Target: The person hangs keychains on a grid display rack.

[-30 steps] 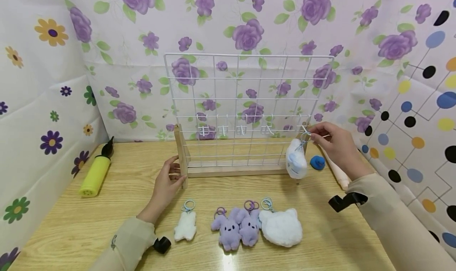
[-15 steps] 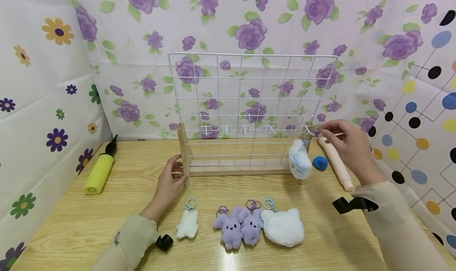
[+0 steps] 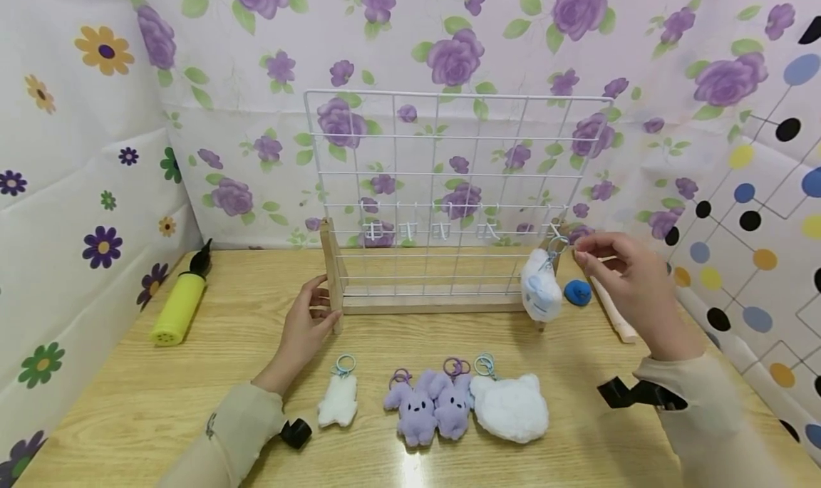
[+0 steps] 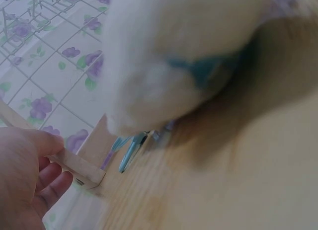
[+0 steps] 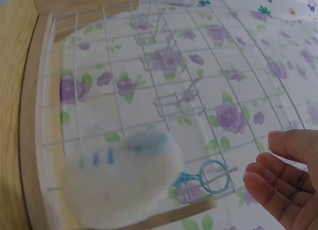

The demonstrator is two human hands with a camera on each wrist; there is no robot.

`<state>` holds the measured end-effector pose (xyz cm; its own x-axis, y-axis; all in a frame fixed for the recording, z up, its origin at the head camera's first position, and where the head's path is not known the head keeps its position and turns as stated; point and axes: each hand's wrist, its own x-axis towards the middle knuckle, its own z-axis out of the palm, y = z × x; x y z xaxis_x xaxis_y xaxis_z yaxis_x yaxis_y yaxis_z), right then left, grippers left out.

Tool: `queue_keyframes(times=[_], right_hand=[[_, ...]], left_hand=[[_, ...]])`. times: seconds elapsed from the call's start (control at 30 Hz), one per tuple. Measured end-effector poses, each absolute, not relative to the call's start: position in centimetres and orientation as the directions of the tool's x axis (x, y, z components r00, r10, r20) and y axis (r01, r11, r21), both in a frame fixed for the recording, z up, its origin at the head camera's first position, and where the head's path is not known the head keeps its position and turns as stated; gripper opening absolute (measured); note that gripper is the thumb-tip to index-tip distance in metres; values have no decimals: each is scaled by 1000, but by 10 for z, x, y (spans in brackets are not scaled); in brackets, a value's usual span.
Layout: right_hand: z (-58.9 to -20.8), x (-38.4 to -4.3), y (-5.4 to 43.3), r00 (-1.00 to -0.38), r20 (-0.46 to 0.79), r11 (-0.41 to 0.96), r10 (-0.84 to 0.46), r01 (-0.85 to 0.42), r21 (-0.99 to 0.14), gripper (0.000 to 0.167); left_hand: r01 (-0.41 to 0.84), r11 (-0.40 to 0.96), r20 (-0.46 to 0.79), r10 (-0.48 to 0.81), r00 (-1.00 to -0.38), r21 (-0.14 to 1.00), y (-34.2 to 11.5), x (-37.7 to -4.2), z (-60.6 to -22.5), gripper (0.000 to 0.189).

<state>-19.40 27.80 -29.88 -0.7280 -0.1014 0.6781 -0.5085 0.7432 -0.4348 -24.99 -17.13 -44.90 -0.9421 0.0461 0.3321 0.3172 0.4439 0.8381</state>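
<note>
A white plush keychain with pale blue markings (image 3: 541, 288) hangs by its light blue ring (image 5: 228, 179) from the rightmost hook on a white wire grid rack (image 3: 436, 175). My right hand (image 3: 631, 288) is just right of that ring, its fingers loosely bent and nothing between them; a gap shows in the right wrist view. At the rack's other end, my left hand (image 3: 303, 331) grips the wooden side stand (image 3: 331, 274), thumb in front. Several white hooks (image 3: 441, 229) sit along the grid beside the hung plush. In the left wrist view, a blurred white plush (image 4: 169, 46) looms close.
Along the front lie a small white plush keychain (image 3: 338, 402), two purple plush keychains (image 3: 417, 413) and a larger white plush (image 3: 513, 409). A blue rubber duck (image 3: 578, 293) and a pale tube (image 3: 617, 317) lie right of the rack. A yellow hand pump (image 3: 177, 310) lies left.
My right hand has let go of the keychain's ring and drawn back to the right. The plush stays hanging on the hook. My left hand keeps its place on the stand.
</note>
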Motion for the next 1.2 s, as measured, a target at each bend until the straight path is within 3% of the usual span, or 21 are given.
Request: queue_keyframes(times=[0.4, 1.2], right_hand=[[-321, -179, 258, -727, 662, 690, -182, -574, -441, 23], [-390, -171, 232, -763, 555, 613, -332, -621, -487, 20]], left_hand=[[332, 448, 351, 45, -935, 830, -171, -249, -450, 67], [369, 459, 385, 62, -921, 808, -172, -250, -450, 66]])
